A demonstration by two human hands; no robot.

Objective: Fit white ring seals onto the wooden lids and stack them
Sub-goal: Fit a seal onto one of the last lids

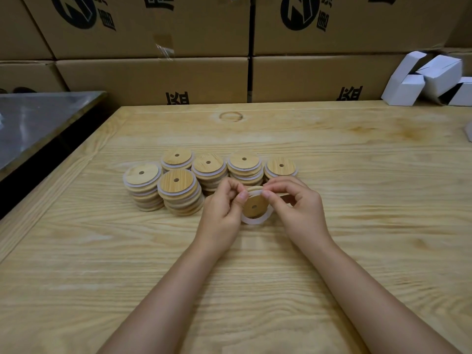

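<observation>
Wooden lid (254, 206) held tilted just above the bench (255, 290), in front of six stacks (178, 192) of sealed lids. Left hand (222, 208) fingers grip the lid's rim; right hand (296, 204) fingers pinch the seal (255, 221) at the top. Seal hangs loose below, so roughly half seated. Remaining: seat it fully, then stack the lid.

Only the person's two arms show: the left hand (221, 213) and the right hand (297, 208), each with its forearm bare from the wrist to where the view ends near the elbow. The left forearm (163, 297) and the right forearm (378, 297) are slender and smooth, with bare wrists. The fingernails that can be seen, on thumbs and forefingers, are short, rounded and plain.
</observation>
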